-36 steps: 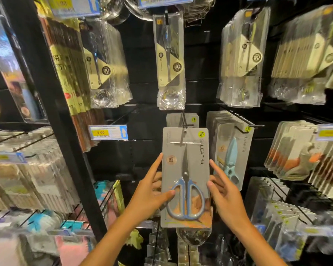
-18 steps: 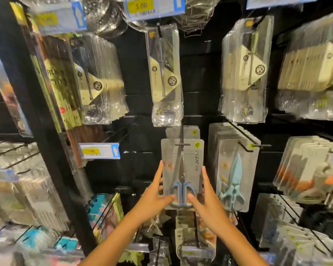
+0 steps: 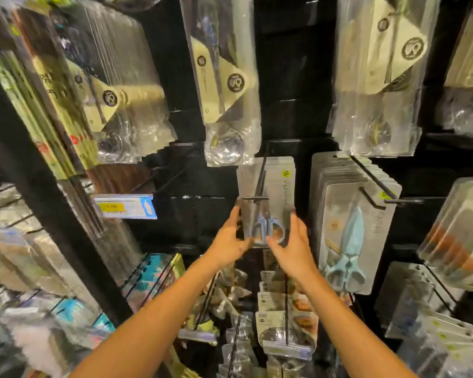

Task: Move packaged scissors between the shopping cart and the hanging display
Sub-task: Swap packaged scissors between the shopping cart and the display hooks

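A grey card pack of blue-handled scissors (image 3: 268,214) hangs on a black display hook (image 3: 260,181), far back against the other packs on that hook. My left hand (image 3: 230,238) holds the pack's lower left edge, thumb on its front. My right hand (image 3: 291,244) holds the lower right edge, thumb near the blue handles. Both arms reach forward and up to the display. The shopping cart is out of view.
A stack of packs with pale blue shears (image 3: 350,230) hangs on the hook just right. Clear bags of utensils (image 3: 224,85) hang above. A yellow price tag (image 3: 124,207) sits at left. More packs (image 3: 284,328) hang below my wrists.
Both hands have pushed the scissors pack back along the hook towards the wall. The view has tilted and come closer to the display.
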Demonstrator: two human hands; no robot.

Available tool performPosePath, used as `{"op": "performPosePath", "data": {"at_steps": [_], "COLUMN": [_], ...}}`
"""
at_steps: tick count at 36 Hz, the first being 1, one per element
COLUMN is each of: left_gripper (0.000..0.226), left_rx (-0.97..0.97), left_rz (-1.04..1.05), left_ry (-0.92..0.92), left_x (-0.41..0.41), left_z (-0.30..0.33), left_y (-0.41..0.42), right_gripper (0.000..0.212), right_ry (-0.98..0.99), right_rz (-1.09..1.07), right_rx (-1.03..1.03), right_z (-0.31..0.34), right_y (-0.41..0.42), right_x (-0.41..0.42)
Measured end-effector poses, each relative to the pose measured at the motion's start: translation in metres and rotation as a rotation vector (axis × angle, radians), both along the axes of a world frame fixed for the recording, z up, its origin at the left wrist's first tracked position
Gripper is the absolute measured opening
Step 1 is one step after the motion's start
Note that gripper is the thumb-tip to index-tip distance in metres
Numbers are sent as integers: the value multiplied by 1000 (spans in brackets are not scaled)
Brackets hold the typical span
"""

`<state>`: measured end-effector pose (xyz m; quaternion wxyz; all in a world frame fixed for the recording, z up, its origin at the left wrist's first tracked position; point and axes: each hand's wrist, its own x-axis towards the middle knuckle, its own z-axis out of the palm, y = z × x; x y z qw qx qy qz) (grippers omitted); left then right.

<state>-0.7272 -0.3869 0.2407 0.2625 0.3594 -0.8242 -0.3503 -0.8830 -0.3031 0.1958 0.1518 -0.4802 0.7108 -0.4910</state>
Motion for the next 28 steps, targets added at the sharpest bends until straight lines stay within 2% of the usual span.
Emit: {"op": "performPosePath", "data": {"at_steps": [7, 13, 17, 20, 28], "left_gripper": [79, 64, 57, 53, 56], "left_rx": [-15, -127, -164, -184, -233], "left_rz": [61, 23, -10, -60, -48], "left_ry": [-160, -288, -295, -270, -271], "left_x": [31, 78, 118, 150, 265], "left_z": [-28, -59, -73, -84, -118], "left_y": [13, 43, 73, 94, 153], "right_gripper": [82, 60, 52, 49, 50], "right_ry": [13, 110, 235, 243, 325], "right_rz": [13, 155, 254, 348, 564], "right_rx": [52, 104, 131, 208, 344], "right_z": [-39, -66, -95, -111, -110], "right_y": [26, 63, 85, 102, 144], "right_x": [9, 32, 53, 75, 169]}}
